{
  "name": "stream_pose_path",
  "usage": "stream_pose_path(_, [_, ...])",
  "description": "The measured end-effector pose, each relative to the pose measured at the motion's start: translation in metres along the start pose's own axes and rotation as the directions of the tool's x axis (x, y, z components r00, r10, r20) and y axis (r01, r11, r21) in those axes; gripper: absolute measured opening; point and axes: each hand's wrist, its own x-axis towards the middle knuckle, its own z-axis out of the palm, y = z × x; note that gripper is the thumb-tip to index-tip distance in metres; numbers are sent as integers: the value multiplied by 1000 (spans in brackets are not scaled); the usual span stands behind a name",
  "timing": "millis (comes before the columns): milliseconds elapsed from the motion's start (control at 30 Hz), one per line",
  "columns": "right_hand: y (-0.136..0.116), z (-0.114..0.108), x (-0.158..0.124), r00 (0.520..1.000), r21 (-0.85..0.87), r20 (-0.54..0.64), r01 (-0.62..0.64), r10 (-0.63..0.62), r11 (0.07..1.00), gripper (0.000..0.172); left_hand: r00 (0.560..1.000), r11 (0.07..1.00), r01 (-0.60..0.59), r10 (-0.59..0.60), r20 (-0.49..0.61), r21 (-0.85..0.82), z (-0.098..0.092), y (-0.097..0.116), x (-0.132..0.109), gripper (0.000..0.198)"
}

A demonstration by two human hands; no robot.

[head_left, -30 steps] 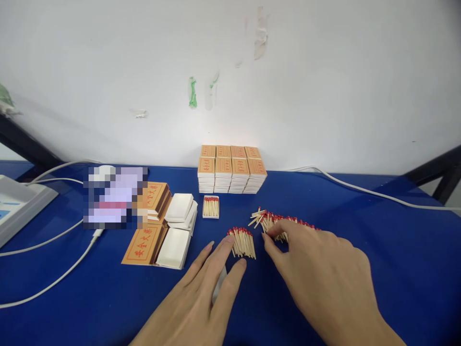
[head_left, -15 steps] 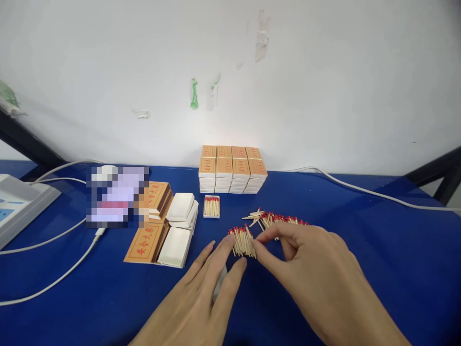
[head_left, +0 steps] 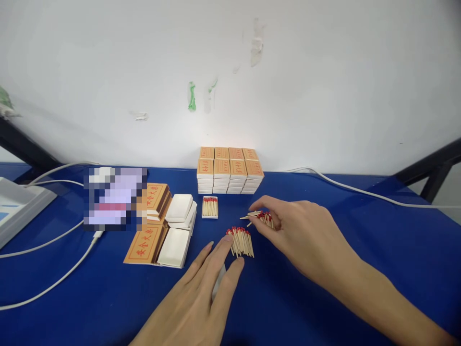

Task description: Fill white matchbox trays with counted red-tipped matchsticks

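Observation:
A bunch of red-tipped matches (head_left: 242,241) lies side by side on the table. My left hand (head_left: 201,293) rests around its left end, fingers spread, with the index fingertip and thumb at the bunch's edge. Between that thumb and index finger, part of a white object (head_left: 219,283) shows; the rest is hidden under the hand. Farther back, my right hand (head_left: 298,235) is closed in a pinch on a few matches (head_left: 255,214) at the loose pile (head_left: 266,219), which it partly covers. Behind the bunch sits an open matchbox tray (head_left: 210,207) filled with matches.
Stacked orange matchboxes (head_left: 230,175) stand against the wall. To the left are white empty trays (head_left: 175,246) and orange matchbox sleeves (head_left: 144,242). Beyond them lie a blurred-out phone (head_left: 118,194), white cables (head_left: 65,283) and a pale device (head_left: 25,206) at the table's edge.
My right hand has moved away from the bunch, back to the loose pile, and now pinches matches there. My left hand stays by the bunch. The view has shifted slightly.

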Motion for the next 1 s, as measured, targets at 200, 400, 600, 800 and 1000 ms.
stream_pose_path(200, [-13,-6,17,948,-294,164,310,-272,904,15,1000,997,-16,15,9,72,0,1,0,55])
stream_pose_path(400, [-13,-3,26,912,-337,193,407,-361,849,16,999,998,-39,40,-5,53,0,1,2,57])
stream_pose_path(600, [0,-10,23,956,-54,108,281,-274,958,11,1000,999,-25,25,15,20,-1,1,3,63])
stream_pose_path(800, [20,-16,7,989,604,112,10,-97,797,29,1000,1000,-19,19,22,5,-3,1,2,87])
stream_pose_path(1000, [19,-10,-11,982,806,164,-77,-96,586,28,999,998,-29,28,15,52,-3,3,4,94])
